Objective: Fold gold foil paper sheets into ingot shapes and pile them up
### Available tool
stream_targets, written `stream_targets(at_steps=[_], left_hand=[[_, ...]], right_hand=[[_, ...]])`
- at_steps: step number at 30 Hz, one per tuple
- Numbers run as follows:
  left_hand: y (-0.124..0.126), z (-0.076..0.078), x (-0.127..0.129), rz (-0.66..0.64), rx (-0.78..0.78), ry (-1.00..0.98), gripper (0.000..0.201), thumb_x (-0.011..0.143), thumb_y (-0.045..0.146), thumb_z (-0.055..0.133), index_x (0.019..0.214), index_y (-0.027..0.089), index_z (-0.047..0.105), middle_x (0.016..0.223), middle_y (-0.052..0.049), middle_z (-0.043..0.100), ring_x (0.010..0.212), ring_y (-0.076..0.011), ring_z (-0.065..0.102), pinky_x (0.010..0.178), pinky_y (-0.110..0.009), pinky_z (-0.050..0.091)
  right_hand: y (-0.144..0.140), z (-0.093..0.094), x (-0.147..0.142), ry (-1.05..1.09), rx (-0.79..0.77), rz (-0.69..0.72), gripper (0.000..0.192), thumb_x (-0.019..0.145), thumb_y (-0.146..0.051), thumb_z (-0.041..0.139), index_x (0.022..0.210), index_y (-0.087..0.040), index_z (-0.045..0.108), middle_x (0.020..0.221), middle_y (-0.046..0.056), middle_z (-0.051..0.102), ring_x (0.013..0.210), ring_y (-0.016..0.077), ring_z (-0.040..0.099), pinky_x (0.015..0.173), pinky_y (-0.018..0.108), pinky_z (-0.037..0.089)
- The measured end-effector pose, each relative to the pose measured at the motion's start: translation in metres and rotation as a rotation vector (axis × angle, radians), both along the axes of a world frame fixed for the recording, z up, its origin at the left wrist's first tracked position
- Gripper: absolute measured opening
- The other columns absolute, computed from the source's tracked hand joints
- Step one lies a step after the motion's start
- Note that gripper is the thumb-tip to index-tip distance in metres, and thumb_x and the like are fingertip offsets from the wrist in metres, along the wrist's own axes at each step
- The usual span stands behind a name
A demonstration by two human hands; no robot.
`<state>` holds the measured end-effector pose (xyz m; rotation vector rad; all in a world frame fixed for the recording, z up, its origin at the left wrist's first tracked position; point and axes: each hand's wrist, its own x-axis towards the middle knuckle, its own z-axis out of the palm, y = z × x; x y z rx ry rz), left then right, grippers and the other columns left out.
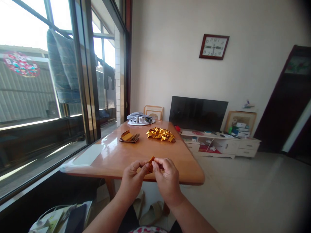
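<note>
Between my two hands, over the near edge of the wooden table [114, 153], is a small piece of gold-brown foil paper [151, 163]. My left hand [134, 177] pinches it with thumb and fingertips from one side. On the other side my right hand [167, 178] grips it the same way. The fingers cover much of the paper, so its exact shape is hard to make out. Farther up the table lies a stack of gold-brown paper sheets [130, 136], some curled. Right of that stack sits a pile of shiny folded gold foil pieces [160, 134].
Bundled grey cloth [140, 119] lies at the table's far end. A television [198, 113] stands on a low white cabinet [224, 146] beyond. Tall windows [81, 64] run along the left. Slippers [153, 212] are on the floor below, and a cluttered surface [60, 218] is at lower left.
</note>
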<state>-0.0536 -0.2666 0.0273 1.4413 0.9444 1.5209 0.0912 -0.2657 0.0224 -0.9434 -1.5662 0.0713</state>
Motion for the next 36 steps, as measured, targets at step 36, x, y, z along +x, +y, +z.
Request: stream_targets(at_steps=[36], left_hand=[[0.005, -0.023, 0.006, 0.112, 0.134, 0.130, 0.019, 0.084, 0.038, 0.070, 0.094, 0.025, 0.078, 0.090, -0.006, 0.074, 0.089, -0.0246, 0.065, 0.083, -0.033, 0.049]], right_hand=[[0.004, -0.006, -0.006, 0.309, -0.218, 0.172, 0.016, 0.091, -0.036, 0.060, 0.088, -0.021, 0.064, 0.082, 0.004, 0.067, 0.072, 0.0167, 0.059, 0.068, 0.028, 0.050]])
